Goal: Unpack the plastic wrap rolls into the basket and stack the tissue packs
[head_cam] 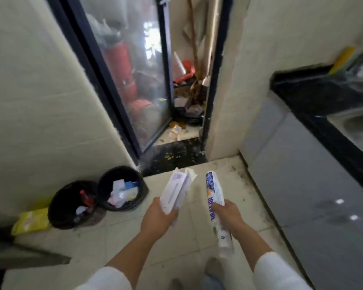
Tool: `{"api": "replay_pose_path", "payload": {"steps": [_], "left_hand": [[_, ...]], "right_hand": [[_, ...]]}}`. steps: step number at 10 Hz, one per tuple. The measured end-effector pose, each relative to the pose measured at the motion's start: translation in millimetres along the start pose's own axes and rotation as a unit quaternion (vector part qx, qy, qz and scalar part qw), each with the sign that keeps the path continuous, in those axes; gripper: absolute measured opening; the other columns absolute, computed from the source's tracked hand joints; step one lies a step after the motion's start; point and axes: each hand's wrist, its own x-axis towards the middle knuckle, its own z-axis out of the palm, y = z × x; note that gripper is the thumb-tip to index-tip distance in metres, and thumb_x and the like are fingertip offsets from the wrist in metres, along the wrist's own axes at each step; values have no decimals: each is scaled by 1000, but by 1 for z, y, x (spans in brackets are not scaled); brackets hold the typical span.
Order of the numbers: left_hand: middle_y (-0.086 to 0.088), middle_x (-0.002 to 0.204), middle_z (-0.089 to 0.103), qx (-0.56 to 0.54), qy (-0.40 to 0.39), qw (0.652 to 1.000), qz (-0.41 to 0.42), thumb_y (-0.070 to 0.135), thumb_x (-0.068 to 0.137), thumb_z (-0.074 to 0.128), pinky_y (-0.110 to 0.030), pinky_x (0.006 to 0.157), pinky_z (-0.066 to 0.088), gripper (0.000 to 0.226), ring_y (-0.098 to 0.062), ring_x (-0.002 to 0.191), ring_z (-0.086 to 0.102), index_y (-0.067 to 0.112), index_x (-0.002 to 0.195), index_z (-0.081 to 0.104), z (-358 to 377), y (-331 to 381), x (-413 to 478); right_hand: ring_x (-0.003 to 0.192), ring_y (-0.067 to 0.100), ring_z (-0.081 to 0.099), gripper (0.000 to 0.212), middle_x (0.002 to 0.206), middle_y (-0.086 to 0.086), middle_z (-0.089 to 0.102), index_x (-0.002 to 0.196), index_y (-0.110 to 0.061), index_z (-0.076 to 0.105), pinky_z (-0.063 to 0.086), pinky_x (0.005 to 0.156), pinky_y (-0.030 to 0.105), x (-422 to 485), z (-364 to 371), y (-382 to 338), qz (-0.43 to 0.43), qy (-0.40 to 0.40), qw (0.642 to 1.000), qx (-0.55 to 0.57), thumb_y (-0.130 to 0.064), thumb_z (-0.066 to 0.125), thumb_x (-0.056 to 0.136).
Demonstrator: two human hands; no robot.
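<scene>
Now we are curling our left hand around a torn-open white cardboard box, and our right hand is clasping a flattened blue-and-white printed box, both above the pale tiled floor beside two black round waste bins.

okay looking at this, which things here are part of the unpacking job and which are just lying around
Job: white box in left hand; printed box in right hand.

Lying about: two black bins, yellow pack, sink, doorway litter.

pale tiled floor | cream walls | glass door | black countertop
</scene>
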Motion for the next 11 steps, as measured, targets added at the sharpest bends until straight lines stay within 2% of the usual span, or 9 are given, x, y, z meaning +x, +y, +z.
{"api": "replay_pose_path", "payload": {"steps": [1,3,5,6,7,8,9,10,11], "left_hand": [[-1,96,70,-40,48,995,-80,45,76,69,-27,60,45,49,-18,81,64,20,115,54,-51,-54,17],[-14,117,65,-106,105,965,-214,33,78,71,-29,71,43,55,-25,88,59,11,126,55,-110,-130,83],[-15,125,61,-116,107,950,-271,33,77,68,-31,76,43,62,-31,103,60,10,131,47,-122,-213,192],[-15,136,54,-100,109,948,-283,32,79,67,-30,78,37,73,-35,117,55,11,141,36,-113,-264,247],[-14,133,56,-85,122,953,-264,32,83,64,-29,79,38,67,-34,116,56,14,142,37,-96,-320,301],[-17,127,55,-70,138,953,-261,32,86,62,-35,85,47,58,-36,109,57,13,137,41,-75,-371,345],[-17,135,47,-88,131,955,-252,36,89,61,-35,91,47,66,-35,115,55,15,146,33,-56,-405,372],[-12,142,43,-127,94,962,-221,32,90,62,-35,100,45,73,-30,124,50,21,151,25,-47,-425,378],[-12,146,44,-122,94,966,-205,27,92,59,-41,106,42,66,-29,130,46,17,150,29,-54,-427,377]], "right_hand": [[58,17,61,28,77,9,66,102,-1,63,44,44,19,17,76,-40,-6,-94,992,-83,-18,66,79],[61,13,60,42,91,9,65,105,-4,59,39,38,17,67,205,-99,-22,-170,966,-192,-28,73,74],[80,24,62,45,102,15,66,116,1,60,42,51,23,169,329,-104,-7,-212,941,-264,-27,68,82],[88,29,64,46,111,20,67,118,2,60,42,62,25,225,390,-86,-4,-213,935,-284,-27,67,83],[92,30,63,47,115,20,65,121,1,56,45,63,29,284,453,-59,-9,-203,936,-286,-25,67,84],[86,28,63,44,108,16,64,122,-1,54,46,49,25,331,507,-26,-19,-187,944,-271,-25,66,86],[76,19,61,41,97,9,62,121,-5,56,55,63,32,364,542,5,-33,-211,942,-260,-28,64,88],[74,15,55,41,105,14,65,119,-3,57,46,69,34,374,556,22,-37,-237,920,-309,-33,61,90],[101,26,59,39,116,13,63,118,-5,58,37,73,24,367,552,14,-42,-215,920,-326,-33,60,91]]}}
